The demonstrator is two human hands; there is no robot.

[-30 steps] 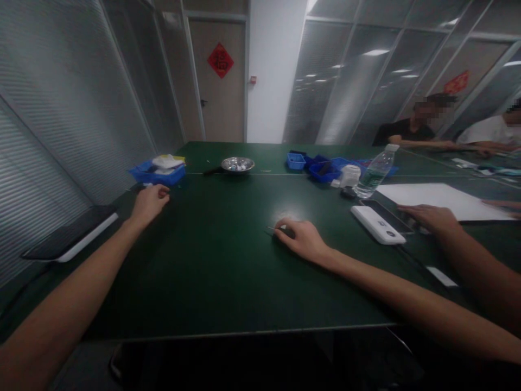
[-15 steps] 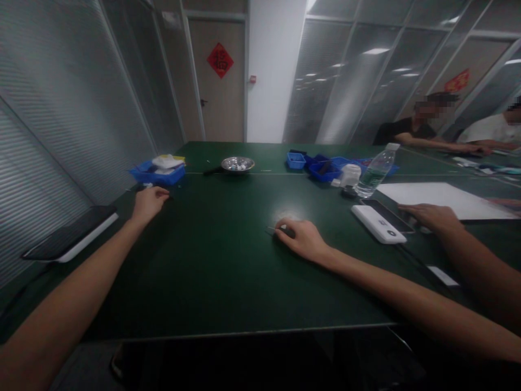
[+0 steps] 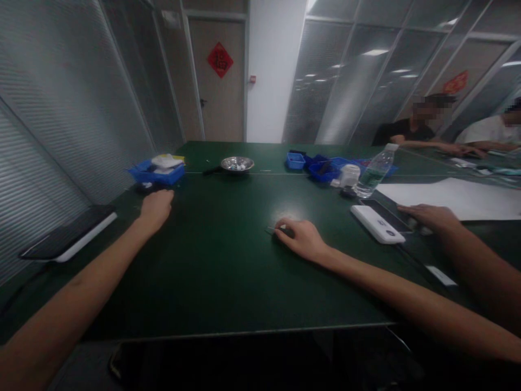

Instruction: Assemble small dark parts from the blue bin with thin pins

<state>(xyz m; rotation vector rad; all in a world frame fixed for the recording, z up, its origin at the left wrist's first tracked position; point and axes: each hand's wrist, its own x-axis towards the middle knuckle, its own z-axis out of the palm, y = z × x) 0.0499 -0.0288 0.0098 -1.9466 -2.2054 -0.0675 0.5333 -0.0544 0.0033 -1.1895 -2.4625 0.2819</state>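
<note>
Pinches a thin, needle-like thing (image 3: pixel 270 229) in the right hand (image 3: pixel 300 237), with a closed grip of thumb and forefinger, low over the green surface (image 3: pixel 220 282), slightly right of its middle. Pokes out leftward from the fingertips; too small and blurred to name more exactly. Reaches with the left hand (image 3: pixel 158 209) to the left, just on the near side of a blue tray (image 3: pixel 163 178) holding crumpled white paper (image 3: pixel 166 161). Impossible to tell open from closed in this left grip, with fingertips hidden. Farther off, a shiny pan (image 3: pixel 249 163) with small bits inside and a dark handle (image 3: pixel 212 170) pointing left. Far to the right, a small blue basket (image 3: pixel 296 162), more blue trays (image 3: pixel 323 174), a white jar (image 3: pixel 349 175) and a clear bottle (image 3: pixel 381 162). Nearer, on the right, a white device (image 3: pixel 375 222) just beside a dark flat panel (image 3: pixel 385 213). Next to these, another person's hand (image 3: pixel 433 217), near a large white sheet (image 3: pixel 451 195). On the left, a black-topped slab (image 3: pixel 69 233). Beyond the surface, a door (image 3: pixel 220 108) with a red diamond sign (image 3: pixel 220 60).
</note>
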